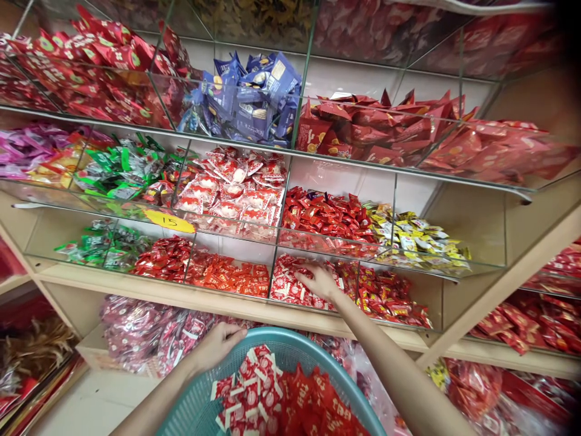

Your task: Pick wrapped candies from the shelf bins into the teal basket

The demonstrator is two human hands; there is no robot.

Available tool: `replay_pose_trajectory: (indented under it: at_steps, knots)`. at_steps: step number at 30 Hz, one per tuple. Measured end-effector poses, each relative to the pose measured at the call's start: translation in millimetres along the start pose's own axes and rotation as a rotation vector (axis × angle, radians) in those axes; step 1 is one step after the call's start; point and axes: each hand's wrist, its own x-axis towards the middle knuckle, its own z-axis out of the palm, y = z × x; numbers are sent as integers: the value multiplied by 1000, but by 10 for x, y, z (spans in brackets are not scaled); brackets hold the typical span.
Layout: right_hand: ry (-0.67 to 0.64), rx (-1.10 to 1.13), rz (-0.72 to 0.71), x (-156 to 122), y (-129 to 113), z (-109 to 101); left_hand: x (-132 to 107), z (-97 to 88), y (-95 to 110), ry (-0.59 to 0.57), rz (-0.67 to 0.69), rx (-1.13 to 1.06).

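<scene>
My left hand is closed on the rim of a teal plastic basket at the bottom of the view. The basket holds red-and-white candy packets and plain red packets. My right hand reaches up into a glass bin on the lowest shelf row. Its fingers curl down into a heap of red-and-white candies, and whatever they hold is hidden.
Glass-fronted bins fill three shelf rows with wrapped sweets: blue packs, red packs, green candies, yellow candies. A yellow price tag reads 15. Bagged sweets lie under the wooden shelf edge.
</scene>
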Motion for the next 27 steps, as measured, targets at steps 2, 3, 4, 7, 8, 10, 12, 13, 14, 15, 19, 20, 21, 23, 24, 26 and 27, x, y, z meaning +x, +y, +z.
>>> replay_pose_trajectory:
  at_steps: [2, 3, 4, 7, 8, 10, 12, 13, 14, 15, 19, 20, 21, 23, 24, 26, 27]
  knots:
    - [4, 4, -12, -34, -20, -2, 2, 2, -9, 17, 14, 14]
    - [5, 8, -23, -50, -30, -3, 5, 3, -16, 21, 19, 18]
    - [6, 11, -36, -65, -40, -3, 9, 3, -23, 21, 19, 20]
    - [21, 22, -78, -112, -62, 0, 17, 4, -42, 5, 4, 13]
    - [29, 24, -89, -129, -68, 2, 18, 4, -45, 0, 0, 12]
    - [43, 23, -112, -163, -77, 2, 18, 3, -47, -1, 2, 18]
    - [54, 20, -128, -199, -86, -1, 16, 4, -44, 2, 4, 28]
    - [57, 20, -135, -216, -90, -5, 15, 5, -41, 5, 3, 32]
    - [57, 22, -143, -231, -94, -9, 13, 7, -40, 7, 0, 34]
    - [55, 25, -152, -246, -98, -14, 12, 8, -38, 9, -2, 35]
    - [41, 25, -173, -280, -115, -36, 5, 12, -35, 0, -9, 21]
    - [40, 19, -172, -284, -118, -40, 3, 12, -34, -1, -12, 18]
    - [40, 12, -170, -287, -120, -44, 2, 11, -33, 2, -15, 18]
    - [45, 1, -171, -294, -120, -46, -1, 8, -29, 9, -7, 25]
    - [51, -7, -173, -300, -119, -45, -2, 6, -26, 13, 2, 32]
    - [67, -30, -176, -319, -117, -42, -3, 2, -23, 13, 17, 48]
    - [73, -45, -176, -329, -116, -43, -4, 1, -22, 10, 21, 54]
